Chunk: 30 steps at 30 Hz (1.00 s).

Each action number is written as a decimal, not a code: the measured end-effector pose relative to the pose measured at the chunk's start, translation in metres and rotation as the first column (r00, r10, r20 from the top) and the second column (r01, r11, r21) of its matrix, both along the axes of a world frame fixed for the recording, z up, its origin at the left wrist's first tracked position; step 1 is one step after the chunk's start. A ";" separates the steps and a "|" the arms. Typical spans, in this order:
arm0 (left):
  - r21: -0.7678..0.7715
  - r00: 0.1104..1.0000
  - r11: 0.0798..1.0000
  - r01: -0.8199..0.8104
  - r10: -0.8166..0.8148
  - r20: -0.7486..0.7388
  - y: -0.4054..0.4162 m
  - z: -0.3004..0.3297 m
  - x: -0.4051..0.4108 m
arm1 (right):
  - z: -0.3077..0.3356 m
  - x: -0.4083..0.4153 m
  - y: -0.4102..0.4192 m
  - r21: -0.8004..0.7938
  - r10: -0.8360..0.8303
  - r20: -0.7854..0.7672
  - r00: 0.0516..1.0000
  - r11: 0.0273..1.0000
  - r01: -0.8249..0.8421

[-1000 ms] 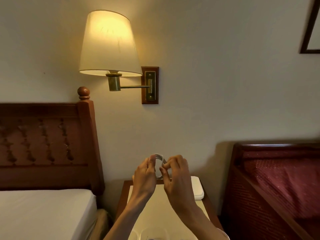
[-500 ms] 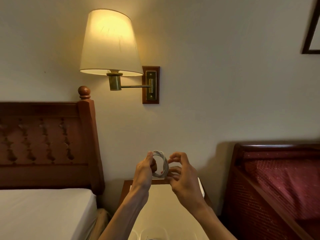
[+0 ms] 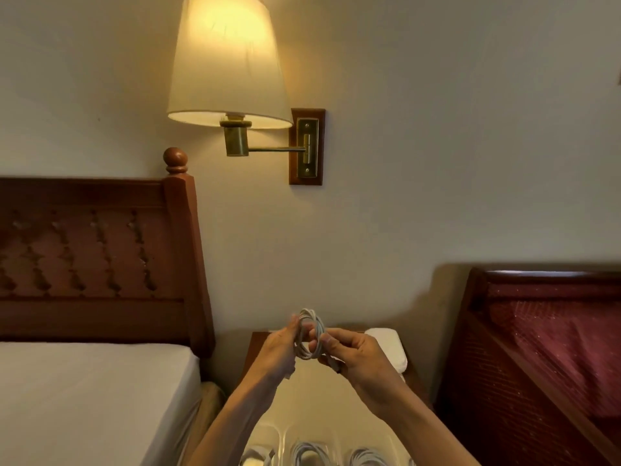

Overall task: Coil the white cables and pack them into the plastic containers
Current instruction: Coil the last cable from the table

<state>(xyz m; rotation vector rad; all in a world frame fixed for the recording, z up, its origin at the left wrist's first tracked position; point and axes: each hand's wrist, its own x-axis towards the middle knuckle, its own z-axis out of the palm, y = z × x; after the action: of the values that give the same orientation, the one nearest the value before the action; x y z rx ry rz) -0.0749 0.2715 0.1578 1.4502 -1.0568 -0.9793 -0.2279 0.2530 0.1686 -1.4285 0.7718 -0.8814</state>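
White cable [image 3: 309,334] sits wound in a small upright coil, held in the air above the nightstand [image 3: 322,391]. My left hand [image 3: 279,348] pinches the near side of the loops, fingers curled round them; my right hand [image 3: 356,354] pinches the far side, thumb on the strands. Light and springy, I judge, likely to unwind. Best grip: across all loops together. Plastic containers [image 3: 302,454] below already hold coils. Wall lamp [image 3: 228,62] glows above.
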 end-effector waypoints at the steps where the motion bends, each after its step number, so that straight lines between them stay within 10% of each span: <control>1: 0.025 1.000 1.000 0.011 -0.011 -0.011 0.003 -0.014 0.010 | -0.007 0.003 0.003 0.003 0.008 -0.007 1.000 1.000 -0.008; 8: 0.118 0.901 0.920 -0.373 0.329 0.283 0.051 -0.142 0.084 | -0.096 0.051 0.033 -0.379 -0.209 -0.322 0.923 0.922 0.076; 11: 0.150 0.846 0.921 -0.361 0.255 0.467 0.076 -0.186 0.091 | -0.148 0.078 0.041 -0.724 -0.346 -0.536 0.770 0.658 -0.208; 15: 0.149 0.861 0.938 -0.312 0.214 0.461 0.092 -0.208 0.088 | -0.201 0.113 0.050 -0.740 -0.425 -0.670 0.609 0.446 -0.503; 30: 0.109 0.907 0.940 -0.322 0.274 0.320 0.083 -0.251 0.084 | -0.239 0.103 0.049 -0.424 -0.158 -0.891 0.425 0.625 -0.656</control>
<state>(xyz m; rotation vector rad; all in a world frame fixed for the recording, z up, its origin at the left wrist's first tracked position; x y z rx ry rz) 0.0088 0.3550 -0.0930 1.8753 -0.9454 -0.6447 -0.1245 0.3018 -0.0706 -2.8134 0.8877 -0.0035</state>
